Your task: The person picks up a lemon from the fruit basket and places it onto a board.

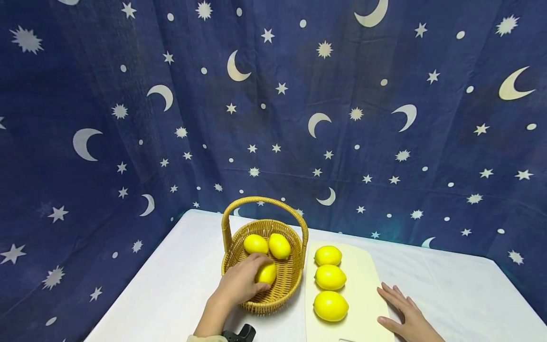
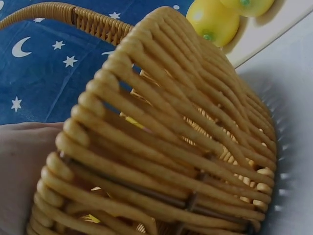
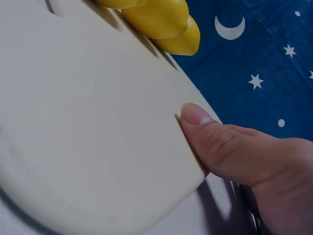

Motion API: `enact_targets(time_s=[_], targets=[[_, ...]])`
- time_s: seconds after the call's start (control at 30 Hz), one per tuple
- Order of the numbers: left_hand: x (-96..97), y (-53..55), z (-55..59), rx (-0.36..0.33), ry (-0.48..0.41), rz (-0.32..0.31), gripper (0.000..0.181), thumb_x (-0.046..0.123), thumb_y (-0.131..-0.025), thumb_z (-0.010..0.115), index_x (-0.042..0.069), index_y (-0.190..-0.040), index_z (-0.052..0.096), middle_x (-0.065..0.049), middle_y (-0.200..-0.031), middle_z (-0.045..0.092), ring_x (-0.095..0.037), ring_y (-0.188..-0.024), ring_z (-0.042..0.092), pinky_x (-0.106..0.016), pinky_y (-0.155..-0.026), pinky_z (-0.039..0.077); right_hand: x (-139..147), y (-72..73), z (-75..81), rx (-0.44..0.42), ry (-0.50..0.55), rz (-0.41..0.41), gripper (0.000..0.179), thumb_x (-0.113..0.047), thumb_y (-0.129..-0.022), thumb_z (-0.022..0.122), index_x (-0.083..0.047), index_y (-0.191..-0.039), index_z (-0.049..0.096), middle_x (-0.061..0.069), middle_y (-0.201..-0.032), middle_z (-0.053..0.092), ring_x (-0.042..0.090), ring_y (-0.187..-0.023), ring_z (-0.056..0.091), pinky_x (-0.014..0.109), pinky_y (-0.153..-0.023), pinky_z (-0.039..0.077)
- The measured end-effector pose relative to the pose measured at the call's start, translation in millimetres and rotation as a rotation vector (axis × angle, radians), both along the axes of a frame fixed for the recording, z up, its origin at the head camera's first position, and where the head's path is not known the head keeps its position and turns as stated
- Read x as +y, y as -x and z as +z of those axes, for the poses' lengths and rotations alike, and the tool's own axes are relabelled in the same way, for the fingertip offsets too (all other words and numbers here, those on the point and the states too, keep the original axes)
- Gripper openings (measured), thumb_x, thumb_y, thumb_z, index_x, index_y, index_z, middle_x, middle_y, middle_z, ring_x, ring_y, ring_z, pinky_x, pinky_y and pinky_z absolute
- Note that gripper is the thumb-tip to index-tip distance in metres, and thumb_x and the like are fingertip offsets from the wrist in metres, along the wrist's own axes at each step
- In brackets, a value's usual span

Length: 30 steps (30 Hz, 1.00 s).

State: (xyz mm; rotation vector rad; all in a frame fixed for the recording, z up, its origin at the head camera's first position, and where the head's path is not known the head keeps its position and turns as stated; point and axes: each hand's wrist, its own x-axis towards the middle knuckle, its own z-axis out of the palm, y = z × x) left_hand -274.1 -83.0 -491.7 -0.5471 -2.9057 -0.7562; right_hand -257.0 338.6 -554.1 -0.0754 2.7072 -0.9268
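Note:
My left hand (image 1: 240, 281) reaches over the near rim of a wicker basket (image 1: 285, 300) and grips a lemon (image 1: 267, 274) low inside it, thumb on the near side. Two more lemons, one on the left (image 1: 255, 244) and one on the right (image 1: 279, 246), lie at the basket's far side. In the left wrist view the woven wall (image 2: 171, 142) hides most of the hand. My right hand (image 1: 405, 314) rests at the right edge of a cream cutting board (image 1: 363, 285), fingers extended. In the right wrist view its thumb (image 3: 215, 139) lies on the board's edge.
Three lemons stand in a row on the board: far (image 1: 328, 256), middle (image 1: 330, 277) and near (image 1: 331, 306). The basket's arched handle (image 1: 265, 199) rises over its bowl. A white cloth (image 1: 171, 285) covers the table, and a dark blue star-and-moon curtain (image 1: 273, 128) hangs behind.

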Motion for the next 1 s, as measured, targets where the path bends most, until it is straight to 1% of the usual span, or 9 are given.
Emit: enact_targets(time_s=[0.13, 0.2, 0.27, 0.4, 0.5, 0.67, 0.8, 0.9, 1.0], targets=[[-0.4, 0.9, 0.4, 0.017, 0.032, -0.014, 0.050, 0.031, -0.078, 0.077, 0.028, -0.125, 0.062, -0.003, -0.128, 0.053, -0.026, -0.102, 0.061, -0.045, -0.075, 0.053, 0.0, -1.2, 0.6, 0.038, -0.003, 0.018, 0.083, -0.043, -0.078, 0.071, 0.001, -0.141, 0.040, 0.030, -0.150, 0.025, 0.056, -0.137, 0.005, 0.075, -0.103, 0.000], [-0.5, 0.6, 0.7, 0.019, 0.040, -0.019, 0.049, 0.028, -0.079, 0.076, 0.031, -0.125, 0.062, -0.003, -0.127, 0.053, -0.026, -0.100, 0.062, -0.045, -0.073, 0.053, 0.0, -1.8, 0.6, 0.051, -0.005, 0.024, 0.082, -0.042, -0.078, 0.071, 0.002, -0.140, 0.040, 0.030, -0.149, 0.026, 0.057, -0.136, 0.006, 0.075, -0.103, 0.001], [-0.3, 0.3, 0.5, 0.016, 0.039, -0.021, 0.052, 0.024, -0.079, 0.075, 0.030, -0.128, 0.059, -0.002, -0.128, 0.054, -0.026, -0.104, 0.061, -0.048, -0.077, 0.053, 0.1, -2.0, 0.5, 0.055, -0.006, 0.025, 0.082, -0.042, -0.079, 0.071, 0.002, -0.140, 0.040, 0.030, -0.149, 0.026, 0.057, -0.136, 0.006, 0.075, -0.103, 0.001], [-0.1, -0.2, 0.2, 0.004, 0.027, -0.006, 0.057, 0.018, -0.080, 0.074, 0.022, -0.133, 0.052, 0.001, -0.133, 0.055, -0.026, -0.117, 0.056, -0.052, -0.091, 0.049, -0.2, -2.0, 0.8, 0.036, -0.005, 0.014, 0.083, -0.043, -0.078, 0.071, 0.001, -0.141, 0.040, 0.030, -0.150, 0.025, 0.056, -0.137, 0.005, 0.075, -0.103, -0.001], [-0.3, 0.1, -0.5, 0.003, 0.019, 0.000, 0.057, 0.015, -0.079, 0.074, 0.021, -0.131, 0.052, 0.002, -0.134, 0.054, -0.025, -0.120, 0.055, -0.052, -0.094, 0.048, -0.5, -1.9, 1.0, 0.020, -0.001, 0.004, 0.084, -0.044, -0.078, 0.072, 0.001, -0.141, 0.039, 0.029, -0.150, 0.024, 0.056, -0.137, 0.004, 0.074, -0.104, -0.002], [-1.2, 0.9, -1.9, 0.002, 0.033, -0.003, 0.057, 0.012, -0.080, 0.072, 0.032, -0.131, 0.056, -0.002, -0.138, 0.049, -0.027, -0.119, 0.055, -0.052, -0.080, 0.052, 0.3, -1.9, -0.5, 0.032, -0.001, 0.020, 0.083, -0.043, -0.078, 0.071, 0.000, -0.142, 0.039, 0.029, -0.150, 0.024, 0.056, -0.137, 0.005, 0.075, -0.103, 0.000], [-1.6, 0.6, -1.6, -0.012, 0.041, 0.003, 0.057, 0.015, -0.081, 0.072, 0.038, -0.130, 0.055, -0.003, -0.137, 0.048, -0.028, -0.116, 0.056, -0.050, -0.073, 0.052, 1.9, -3.0, -2.7, 0.075, -0.002, 0.041, 0.080, -0.040, -0.079, 0.072, 0.000, -0.140, 0.041, 0.030, -0.149, 0.027, 0.058, -0.135, 0.008, 0.077, -0.101, 0.003], [-1.6, 1.3, -1.6, -0.019, 0.022, 0.005, 0.053, 0.022, -0.081, 0.073, 0.037, -0.128, 0.056, -0.001, -0.133, 0.051, -0.025, -0.116, 0.056, -0.051, -0.076, 0.052, 2.4, -3.1, -3.2, 0.096, -0.012, 0.049, 0.079, -0.040, -0.079, 0.071, 0.001, -0.140, 0.042, 0.030, -0.148, 0.029, 0.059, -0.134, 0.010, 0.077, -0.099, 0.005], [-1.3, 2.3, -2.0, -0.009, 0.007, 0.014, 0.050, 0.029, -0.080, 0.074, 0.035, -0.127, 0.058, 0.002, -0.128, 0.055, -0.023, -0.114, 0.057, -0.050, -0.081, 0.051, 2.2, -2.2, -2.7, 0.090, -0.021, 0.046, 0.080, -0.041, -0.078, 0.071, 0.001, -0.140, 0.042, 0.031, -0.148, 0.028, 0.059, -0.134, 0.010, 0.077, -0.099, 0.005]])
